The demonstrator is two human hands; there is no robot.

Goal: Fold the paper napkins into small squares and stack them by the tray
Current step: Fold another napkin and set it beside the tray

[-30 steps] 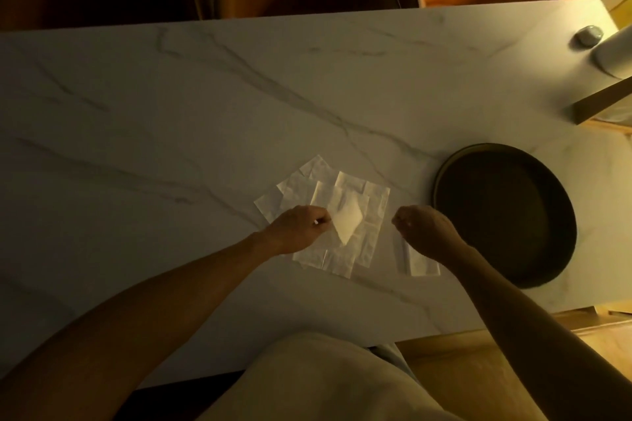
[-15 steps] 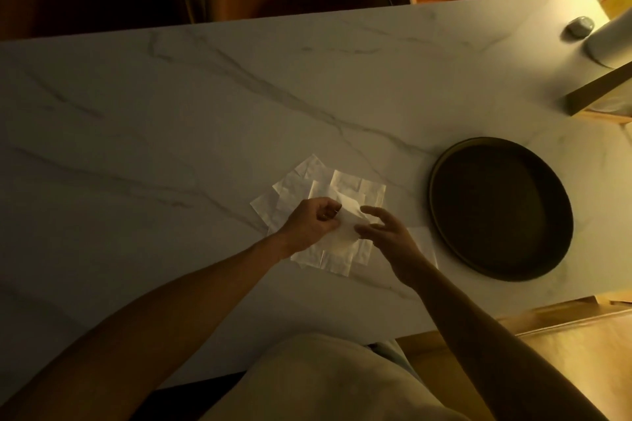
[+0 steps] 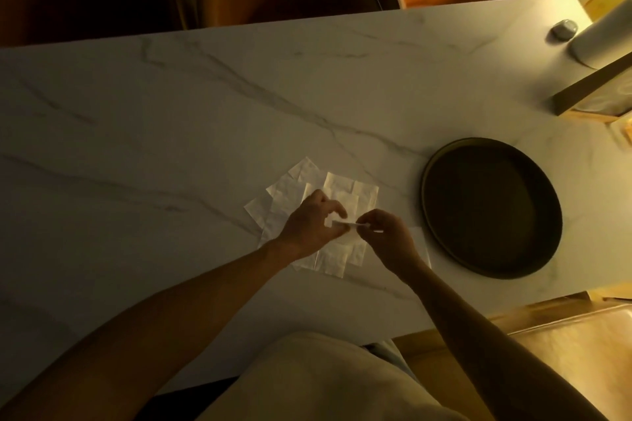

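Head view: left hand (image 3: 313, 227) and right hand (image 3: 386, 236) pinch one napkin (image 3: 345, 224) between them, above napkin pile (image 3: 290, 195).

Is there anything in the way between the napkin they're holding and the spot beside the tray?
Nothing visible. Both hands hold the napkin above the loose pile; the folded stack lies just right of it, beside the tray, partly hidden by the right hand.

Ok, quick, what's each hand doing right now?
Left hand: closed, pinching one end of a napkin.
Right hand: closed, pinching the other end of the same napkin.
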